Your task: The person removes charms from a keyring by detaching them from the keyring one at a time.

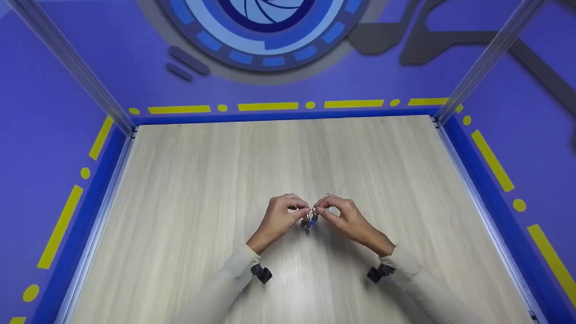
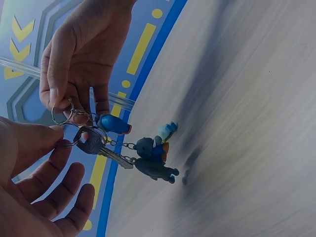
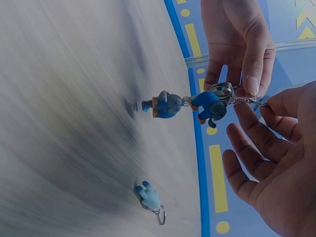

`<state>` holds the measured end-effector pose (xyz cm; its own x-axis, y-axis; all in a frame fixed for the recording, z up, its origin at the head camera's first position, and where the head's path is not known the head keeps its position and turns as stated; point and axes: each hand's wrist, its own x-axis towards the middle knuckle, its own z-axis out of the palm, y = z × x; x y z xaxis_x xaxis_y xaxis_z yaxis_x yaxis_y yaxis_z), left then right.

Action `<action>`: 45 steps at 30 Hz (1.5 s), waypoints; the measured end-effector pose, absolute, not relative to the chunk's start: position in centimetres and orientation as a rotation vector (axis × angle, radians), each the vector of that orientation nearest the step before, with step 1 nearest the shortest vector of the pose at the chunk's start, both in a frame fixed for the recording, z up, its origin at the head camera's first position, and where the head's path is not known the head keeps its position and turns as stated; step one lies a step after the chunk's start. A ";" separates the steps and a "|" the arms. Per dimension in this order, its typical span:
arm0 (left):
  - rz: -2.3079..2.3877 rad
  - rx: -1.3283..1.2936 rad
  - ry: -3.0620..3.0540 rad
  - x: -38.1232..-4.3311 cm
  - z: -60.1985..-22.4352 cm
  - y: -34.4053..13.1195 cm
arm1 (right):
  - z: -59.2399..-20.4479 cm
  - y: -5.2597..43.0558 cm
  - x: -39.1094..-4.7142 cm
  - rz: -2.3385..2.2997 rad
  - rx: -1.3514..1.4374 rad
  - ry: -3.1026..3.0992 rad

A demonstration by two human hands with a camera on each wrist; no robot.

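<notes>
My left hand (image 1: pixel 280 217) pinches a metal key ring, with a silver key (image 2: pixel 117 157) hanging beside it. Facing it, my right hand (image 1: pixel 350 221) pinches another ring (image 2: pixel 58 116), and the linked rings join between the fingertips. Small figure charms dangle from short chains, among them a blue one (image 2: pixel 112 124), a grey-and-blue one (image 2: pixel 145 147) and a dark grey one (image 2: pixel 154 169). Apart from these, a pale blue figure charm (image 3: pixel 149 197) with its own ring (image 3: pixel 162 216) lies on the table near my right hand.
Both hands are above a light wood-grain table (image 1: pixel 202 180). Blue panels with yellow dashes (image 1: pixel 267 106) enclose its back and sides, with metal posts (image 1: pixel 490 58) at the rear corners. A black wrist camera (image 1: pixel 262 273) sits on the left sleeve, another (image 1: pixel 380 272) on the right.
</notes>
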<state>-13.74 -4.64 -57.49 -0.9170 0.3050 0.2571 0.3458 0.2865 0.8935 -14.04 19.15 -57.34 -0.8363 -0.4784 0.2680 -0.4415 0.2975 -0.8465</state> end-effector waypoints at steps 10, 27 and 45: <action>-1.782 -0.615 -2.427 -13.7 -57.3 -4.7 | -57.4 19.0 -13.8 -1.667 -0.803 2.494; -1.786 -0.646 -2.343 -13.6 -57.4 -4.9 | -57.7 18.8 -13.7 -1.657 -0.862 2.477; -1.785 -0.651 -2.321 -13.7 -57.3 -4.9 | -59.0 17.9 -13.8 -1.486 -0.894 2.475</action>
<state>-13.71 -4.86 -57.29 -0.8960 0.2500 0.3670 0.4189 0.2015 0.8854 -13.76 17.89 -58.99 -0.8186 -0.5411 0.1924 -0.4242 0.3439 -0.8377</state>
